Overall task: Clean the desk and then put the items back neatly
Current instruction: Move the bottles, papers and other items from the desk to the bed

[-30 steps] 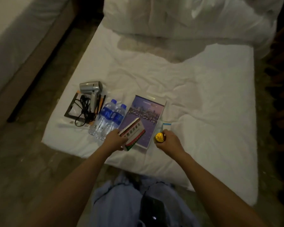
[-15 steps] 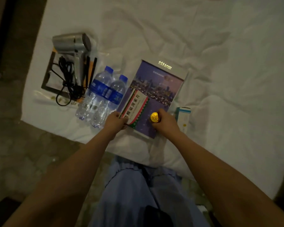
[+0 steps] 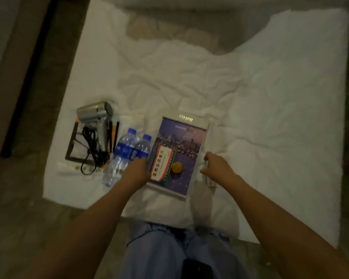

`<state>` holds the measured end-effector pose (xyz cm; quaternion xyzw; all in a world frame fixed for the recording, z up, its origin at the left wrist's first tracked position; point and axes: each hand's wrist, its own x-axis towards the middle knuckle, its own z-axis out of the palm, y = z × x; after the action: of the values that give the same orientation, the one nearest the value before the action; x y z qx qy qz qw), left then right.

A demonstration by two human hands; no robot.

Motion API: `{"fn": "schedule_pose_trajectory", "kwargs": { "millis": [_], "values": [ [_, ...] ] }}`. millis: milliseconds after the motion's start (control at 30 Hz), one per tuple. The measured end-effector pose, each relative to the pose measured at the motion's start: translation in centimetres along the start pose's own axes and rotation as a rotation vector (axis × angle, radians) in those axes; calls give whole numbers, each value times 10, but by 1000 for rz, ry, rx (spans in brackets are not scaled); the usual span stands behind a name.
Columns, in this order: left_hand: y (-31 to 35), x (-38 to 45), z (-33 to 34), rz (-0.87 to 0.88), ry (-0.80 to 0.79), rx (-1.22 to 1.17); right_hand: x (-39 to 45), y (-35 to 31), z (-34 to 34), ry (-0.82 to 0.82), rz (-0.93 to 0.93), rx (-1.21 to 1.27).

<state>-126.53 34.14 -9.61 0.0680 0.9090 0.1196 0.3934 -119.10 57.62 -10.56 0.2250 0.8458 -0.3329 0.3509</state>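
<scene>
**Both hands at the book's edges, items laid out on the bed**

Left hand [image 3: 136,170] rests at the left edge of the medicine box [image 3: 162,165], fingers bent toward it; real grip or only touch, cannot tell. Right hand [image 3: 217,165] sits just right of the book [image 3: 178,154], fingers curled over a small white box [image 3: 210,181] lying on the sheet; only the box's near end shows, the rest is hidden under the hand, looks like a hold.

Book: flat rectangle, glossy purple city-skyline cover, white border, gold print at the top too small to read. Medicine box lies on the book's lower left, white with red and green trim. Round gold tin [image 3: 177,167] sits on the book just right of the box, apart from both hands.

Two clear plastic water bottles [image 3: 127,152], blue caps and labels, lie side by side touching the book's left edge. Left of them a silver hair dryer [image 3: 95,113] with tangled black cord [image 3: 92,148], on a dark flat frame-like thing, unclear what. Dark pens beside the dryer handle.

White sheet [image 3: 250,117] wrinkled, soft. Dim light, blurred. Blue trousers at the bottom edge.
</scene>
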Motion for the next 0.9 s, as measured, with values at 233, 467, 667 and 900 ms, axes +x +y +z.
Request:
{"fn": "schedule_pose_trajectory", "kwargs": {
  "millis": [233, 467, 667, 900],
  "values": [
    [65, -30, -47, 279, -2, 256, -85, 1, -26, 157, 94, -7],
    [118, -68, -63, 596, -26, 436, -176, 3, -13, 327, 255, 99],
    [165, -111, -42, 868, -75, 550, -256, 15, 19, 504, 384, 251],
    [229, -204, 27, 1191, -196, 742, -363, 59, 70, 685, 636, 388]
  ]
}}
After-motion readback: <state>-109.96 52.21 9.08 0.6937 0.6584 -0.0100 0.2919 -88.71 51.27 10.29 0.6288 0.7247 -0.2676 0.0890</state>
